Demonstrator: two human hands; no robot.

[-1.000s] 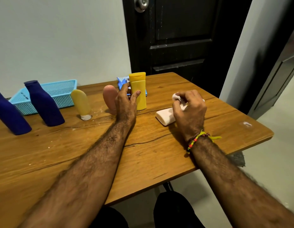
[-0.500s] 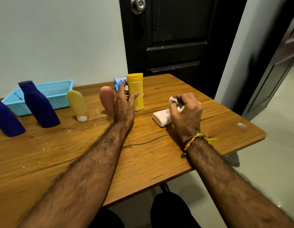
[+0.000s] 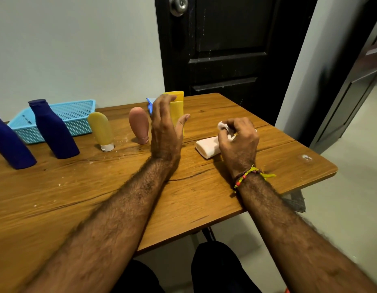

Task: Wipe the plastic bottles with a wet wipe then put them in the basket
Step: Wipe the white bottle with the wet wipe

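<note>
A tall yellow bottle stands at the back of the wooden table. My left hand is right in front of it with fingers straight and thumb spread, not closed round it. My right hand pinches a crumpled white wet wipe just above a white wipe pack. To the left stand a pink bottle, a pale yellow tube on its white cap, and two dark blue bottles. A light blue mesh basket sits at the back left.
A blue packet lies behind my left hand, mostly hidden. A dark door stands behind the table. The table's right edge drops off to the floor beyond my right hand.
My left hand has lifted and spread its thumb away from the yellow bottle. My right hand keeps the wipe in about the same place.
</note>
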